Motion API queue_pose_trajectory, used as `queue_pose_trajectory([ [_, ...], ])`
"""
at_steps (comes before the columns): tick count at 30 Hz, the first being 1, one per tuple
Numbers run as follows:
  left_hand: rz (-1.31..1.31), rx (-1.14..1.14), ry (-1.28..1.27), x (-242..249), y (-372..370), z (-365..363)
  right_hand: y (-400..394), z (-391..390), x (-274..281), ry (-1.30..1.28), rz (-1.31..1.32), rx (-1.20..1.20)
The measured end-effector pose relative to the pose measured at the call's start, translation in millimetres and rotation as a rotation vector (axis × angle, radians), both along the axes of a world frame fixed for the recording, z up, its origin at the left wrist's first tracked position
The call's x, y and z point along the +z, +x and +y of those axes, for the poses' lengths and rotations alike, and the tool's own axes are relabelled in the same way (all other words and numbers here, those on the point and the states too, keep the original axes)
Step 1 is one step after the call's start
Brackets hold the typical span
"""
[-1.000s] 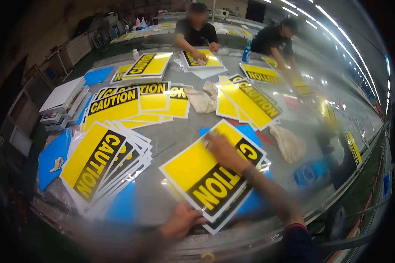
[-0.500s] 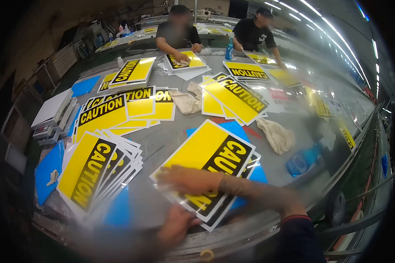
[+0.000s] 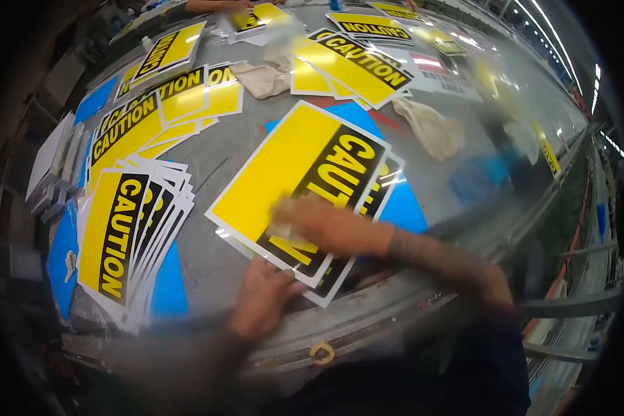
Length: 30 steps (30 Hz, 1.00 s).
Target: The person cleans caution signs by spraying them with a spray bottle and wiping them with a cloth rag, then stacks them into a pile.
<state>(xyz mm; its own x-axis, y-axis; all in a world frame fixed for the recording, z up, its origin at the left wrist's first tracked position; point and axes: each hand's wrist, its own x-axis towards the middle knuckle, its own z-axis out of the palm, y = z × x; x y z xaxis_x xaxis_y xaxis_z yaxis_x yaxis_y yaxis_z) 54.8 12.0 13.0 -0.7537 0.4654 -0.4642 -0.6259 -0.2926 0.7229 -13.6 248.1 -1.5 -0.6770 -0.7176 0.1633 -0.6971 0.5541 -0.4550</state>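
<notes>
A yellow and black CAUTION sign (image 3: 274,159) lies tilted on top of similar signs in front of me. My right hand (image 3: 322,225) rests on its face near the lower black band, fingers bent over a pale cloth (image 3: 279,229) that is blurred by motion. My left hand (image 3: 265,295) grips the near lower edge of the sign, its fingers closed at the border. Under the signs shows a blue sheet (image 3: 403,208). To the left, a fanned stack of CAUTION signs (image 3: 111,236) lies close to the table's front.
More signs (image 3: 128,132) lie at the back left, others (image 3: 353,69) at the back centre. Crumpled cloths (image 3: 430,128) lie beyond my sign. A blurred blue bottle (image 3: 475,177) is at right. A roll of tape (image 3: 322,351) sits at the table's front edge. Co-workers' hands (image 3: 232,5) show at the far side.
My view has tipped downward, so the co-workers are mostly out of frame. My right hand has moved from the sign's left edge toward the black band. My left hand stays at the near edge.
</notes>
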Motion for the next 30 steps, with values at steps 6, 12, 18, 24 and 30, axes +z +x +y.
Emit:
queue_pose_trajectory([
  [6,0.055,-0.043,-0.054,0.9,-4.0,-0.2,-86.9,90.0,-7.8,-0.012,0.045,-0.528],
  [12,0.087,-0.028,0.004,-0.4,2.0,-0.5,-48.1,57.5,-19.3,-0.057,0.209,-0.266],
  [18,0.024,0.042,-0.030,-14.2,2.8,2.3,-46.1,82.0,-35.6,0.166,0.304,-0.353],
  [24,0.206,-0.040,-0.105,-26.6,5.2,-4.9,-33.8,97.5,-16.4,0.048,0.212,-0.378],
  [30,-0.001,0.032,-0.050,-27.2,1.9,-3.7,45.3,16.9,1.2,-0.140,0.031,-0.252],
])
